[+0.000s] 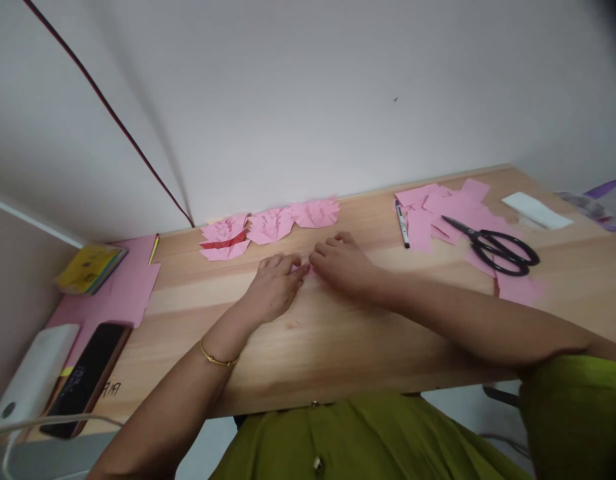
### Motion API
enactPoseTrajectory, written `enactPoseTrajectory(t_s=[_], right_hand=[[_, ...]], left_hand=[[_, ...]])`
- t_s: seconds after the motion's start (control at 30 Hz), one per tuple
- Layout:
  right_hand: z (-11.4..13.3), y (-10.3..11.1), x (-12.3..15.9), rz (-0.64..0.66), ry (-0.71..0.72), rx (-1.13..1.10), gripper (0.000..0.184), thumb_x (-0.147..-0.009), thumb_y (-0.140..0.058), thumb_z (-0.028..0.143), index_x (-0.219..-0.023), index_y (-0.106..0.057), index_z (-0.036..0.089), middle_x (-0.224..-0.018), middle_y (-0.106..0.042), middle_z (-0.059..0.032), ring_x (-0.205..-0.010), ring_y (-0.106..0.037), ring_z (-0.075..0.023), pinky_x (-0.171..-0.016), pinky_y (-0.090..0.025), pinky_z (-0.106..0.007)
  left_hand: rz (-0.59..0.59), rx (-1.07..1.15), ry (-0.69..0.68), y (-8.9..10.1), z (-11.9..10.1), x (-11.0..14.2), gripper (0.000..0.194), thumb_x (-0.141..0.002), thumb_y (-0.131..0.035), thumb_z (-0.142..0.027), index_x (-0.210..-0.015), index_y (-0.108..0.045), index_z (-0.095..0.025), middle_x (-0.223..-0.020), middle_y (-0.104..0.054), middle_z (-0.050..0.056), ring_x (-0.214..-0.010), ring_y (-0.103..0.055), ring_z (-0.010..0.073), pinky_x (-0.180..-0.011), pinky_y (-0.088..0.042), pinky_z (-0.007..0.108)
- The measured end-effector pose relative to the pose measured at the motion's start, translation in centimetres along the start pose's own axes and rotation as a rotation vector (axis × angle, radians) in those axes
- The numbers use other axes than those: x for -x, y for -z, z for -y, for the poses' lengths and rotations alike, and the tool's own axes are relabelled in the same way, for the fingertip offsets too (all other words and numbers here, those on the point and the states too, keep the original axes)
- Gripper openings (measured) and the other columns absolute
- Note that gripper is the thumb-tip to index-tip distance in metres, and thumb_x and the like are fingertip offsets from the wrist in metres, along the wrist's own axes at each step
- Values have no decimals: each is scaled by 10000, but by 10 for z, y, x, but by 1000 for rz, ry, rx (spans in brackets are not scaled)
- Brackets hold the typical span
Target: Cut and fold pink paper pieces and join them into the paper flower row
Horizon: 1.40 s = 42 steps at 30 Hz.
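Both hands meet at the middle of the wooden table [203,380]. Between their fingertips a small bit of pink paper [312,270] shows; most of it is hidden. My left hand [277,287] has its thumb and fingers pinched on the paper's left side. From the right, my right hand [343,263] presses its curled fingers on the same paper. Just beyond the hands, along the wall, lie pleated pink paper pieces [271,225], one of them with a red strip [223,241] across it.
On the right are pink paper scraps [418,227], a marker pen [403,225], black-handled scissors [503,250] and a white strip [537,210]. At left lie pink sheets [138,280], a yellow packet [88,269], a phone [88,380] and a white power bank [38,373] with a cable.
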State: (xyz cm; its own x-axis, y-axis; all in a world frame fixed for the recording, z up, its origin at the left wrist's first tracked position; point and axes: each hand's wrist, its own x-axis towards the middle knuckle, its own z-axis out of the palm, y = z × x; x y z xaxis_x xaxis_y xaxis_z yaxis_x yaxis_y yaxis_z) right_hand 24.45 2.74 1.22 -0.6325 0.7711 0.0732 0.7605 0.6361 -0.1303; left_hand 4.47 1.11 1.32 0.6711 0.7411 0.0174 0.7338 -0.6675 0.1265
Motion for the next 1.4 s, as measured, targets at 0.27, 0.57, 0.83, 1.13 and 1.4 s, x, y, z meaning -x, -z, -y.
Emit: enactPoseTrajectory(t_s=[0.27,0.57,0.83,1.13,1.4], right_hand=[[19,-4,29,-32,56,-6,292,-952,-412,245,-1137,-600,121,-1150,-617,-139,-1045,-532,-241,-953,-281,-419],[9,5,68,-20,-23,-61,265,-940,-445,256,-1119,-633,203,-1192,-639,-90,-1073,-541,-234,-1013,-215,-469],[16,3,37,-31,5,-72,275,-954,-423,271,-1133,-603,166,-1135,-612,-124,-1055,-505,-236,-932,-266,-405],[12,-3,39,-26,100,57,269,-949,-413,223,-1136,-598,169,-1018,-593,-106,-933,-481,-231,-875,-264,-420],[-3,3,48,-27,-18,78,208,-931,-461,235,-1022,-643,188,-935,-630,-82,-856,-519,-218,-839,-266,-418]], left_hand=[[-60,-28,19,-5,-6,4,372,-912,-456,-287,-1273,-534,-235,-1251,-529,112,-1098,-448,255,-910,-350,430],[-67,-63,-25,-5,-14,16,364,-896,-506,-333,-1241,-535,-219,-1191,-559,101,-1084,-464,254,-921,-322,433],[-24,-99,33,6,-30,4,198,-900,-496,-307,-1015,-601,-185,-978,-575,94,-982,-494,247,-851,-352,411],[22,-116,65,-2,-29,4,261,-920,-446,-295,-1106,-572,-163,-965,-569,88,-907,-511,244,-771,-396,397],[79,-110,86,-1,-31,4,343,-897,-492,-328,-1183,-540,-147,-1010,-574,99,-918,-501,265,-820,-405,441]])
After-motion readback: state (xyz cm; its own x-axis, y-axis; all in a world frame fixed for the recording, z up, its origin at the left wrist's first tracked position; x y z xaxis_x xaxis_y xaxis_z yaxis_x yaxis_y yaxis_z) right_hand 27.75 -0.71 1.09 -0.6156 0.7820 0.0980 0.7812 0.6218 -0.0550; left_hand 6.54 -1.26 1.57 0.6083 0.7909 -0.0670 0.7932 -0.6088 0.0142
